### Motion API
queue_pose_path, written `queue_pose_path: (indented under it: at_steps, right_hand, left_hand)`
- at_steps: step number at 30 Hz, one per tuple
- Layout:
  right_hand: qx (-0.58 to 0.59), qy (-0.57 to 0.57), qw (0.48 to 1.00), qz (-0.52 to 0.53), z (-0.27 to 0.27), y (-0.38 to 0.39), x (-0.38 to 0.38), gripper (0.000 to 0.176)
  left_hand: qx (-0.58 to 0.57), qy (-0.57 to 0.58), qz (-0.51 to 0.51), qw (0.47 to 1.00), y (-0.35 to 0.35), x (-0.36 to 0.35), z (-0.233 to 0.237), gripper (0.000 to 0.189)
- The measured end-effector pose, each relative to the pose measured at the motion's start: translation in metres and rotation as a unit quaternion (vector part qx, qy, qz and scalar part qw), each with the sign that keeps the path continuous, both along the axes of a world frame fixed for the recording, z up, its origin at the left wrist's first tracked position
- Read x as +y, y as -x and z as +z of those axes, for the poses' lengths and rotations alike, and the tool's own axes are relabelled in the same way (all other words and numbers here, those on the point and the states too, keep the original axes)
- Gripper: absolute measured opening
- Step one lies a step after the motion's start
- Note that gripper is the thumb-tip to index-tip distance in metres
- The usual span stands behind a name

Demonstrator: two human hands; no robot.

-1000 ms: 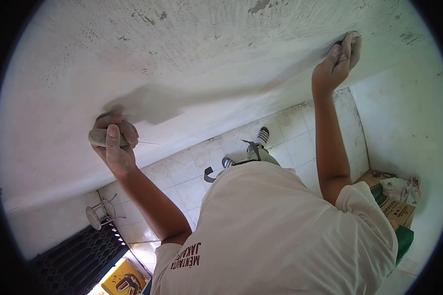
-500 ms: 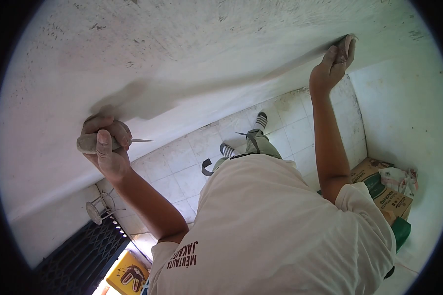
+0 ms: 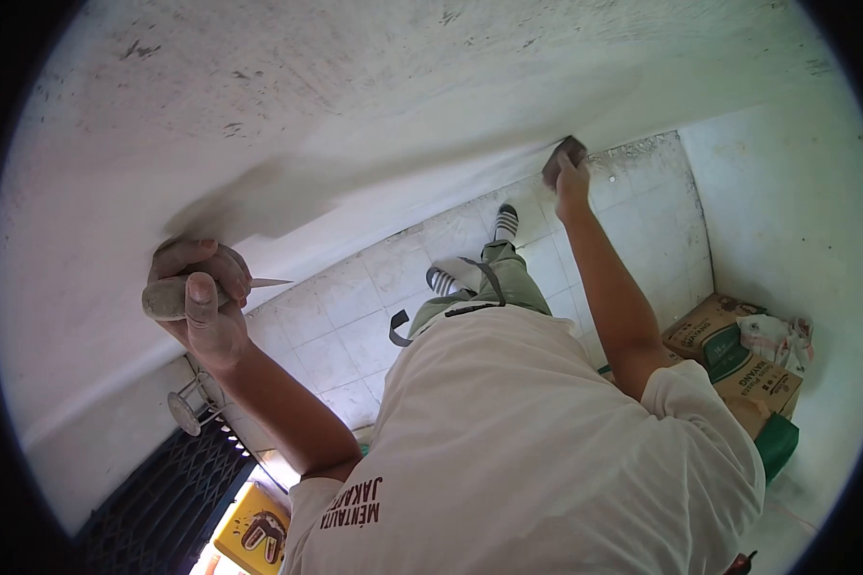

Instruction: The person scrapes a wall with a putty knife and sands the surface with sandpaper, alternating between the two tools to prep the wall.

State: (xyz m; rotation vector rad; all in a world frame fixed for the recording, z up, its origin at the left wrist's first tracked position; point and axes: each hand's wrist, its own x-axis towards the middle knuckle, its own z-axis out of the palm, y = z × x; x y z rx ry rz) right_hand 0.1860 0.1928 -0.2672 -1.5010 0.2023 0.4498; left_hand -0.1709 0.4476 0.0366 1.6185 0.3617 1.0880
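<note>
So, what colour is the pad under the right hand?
Dark grey pad, pressed to the wall by the right hand; head view.

Bright daylight, hard fisheye bend!
Soft light washes the white wall (image 3: 374, 105) pale, and a smeared grey shadow sits on it just above the left hand (image 3: 201, 307). The scraper (image 3: 177, 295) blade shows a thin bright edge. Floor tiles (image 3: 355, 316) look sharp, no glare. A black vignette rings the frame, and lines bow toward the edges.
</note>
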Motion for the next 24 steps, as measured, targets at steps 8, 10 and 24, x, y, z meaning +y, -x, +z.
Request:
queue_pose_path:
  at_steps: [8,10,24]
  right_hand:
    - [0.241,-0.016,0.970,0.025,-0.056,-0.008,0.011,0.040]
    - [0.228,-0.023,0.973,0.016,-0.059,-0.001,0.017,0.038]
    - [0.207,-0.061,0.976,0.008,-0.041,0.017,0.022,0.032]
  left_hand:
    - [0.014,-0.017,0.005,1.000,-0.003,0.002,-0.004,0.046]
    - [0.018,-0.016,0.002,1.000,-0.002,0.003,-0.005,0.045]
    - [0.009,-0.046,-0.013,0.999,0.002,0.007,-0.006,0.045]
